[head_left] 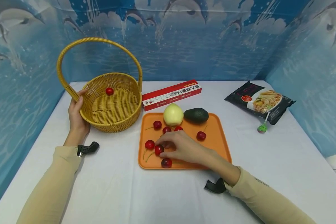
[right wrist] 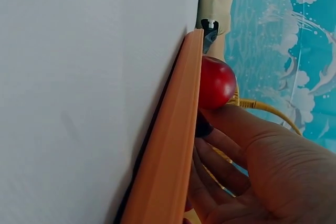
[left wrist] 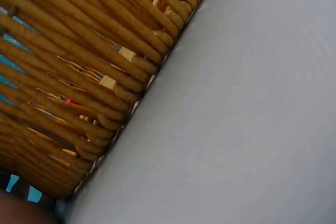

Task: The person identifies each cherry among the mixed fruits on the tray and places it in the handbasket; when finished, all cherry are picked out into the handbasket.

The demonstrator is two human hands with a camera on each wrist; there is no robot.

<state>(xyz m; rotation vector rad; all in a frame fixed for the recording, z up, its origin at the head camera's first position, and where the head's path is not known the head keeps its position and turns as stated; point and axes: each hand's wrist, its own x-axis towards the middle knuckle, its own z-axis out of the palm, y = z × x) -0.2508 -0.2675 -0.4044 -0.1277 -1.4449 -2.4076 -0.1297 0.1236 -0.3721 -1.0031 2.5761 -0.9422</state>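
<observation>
My left hand (head_left: 77, 116) holds the left side of a yellow woven basket (head_left: 112, 126), near the base of its tall handle. One red cherry (head_left: 109, 91) lies inside. In the left wrist view the basket's woven wall (left wrist: 79, 66) fills the upper left. Over an orange tray (head_left: 218, 143), my right hand (head_left: 182, 147) pinches a dark red cherry (head_left: 159, 150) between thumb and fingers. Several other cherries surround it, among them a cherry (head_left: 149, 145) to its left and a two-toned cherry (head_left: 166, 163) by the tray's near edge. That nearer cherry (right wrist: 217, 82) looks large in the right wrist view.
A yellow-green apple (head_left: 173, 114) and a dark avocado (head_left: 196, 115) sit at the tray's far edge. Behind them lies a red pasta box (head_left: 172, 95). At the right are a black noodle packet (head_left: 259, 101) and a green-wrapped lollipop (head_left: 262, 128). A dolphin-print curtain (head_left: 184, 56) backs the white table.
</observation>
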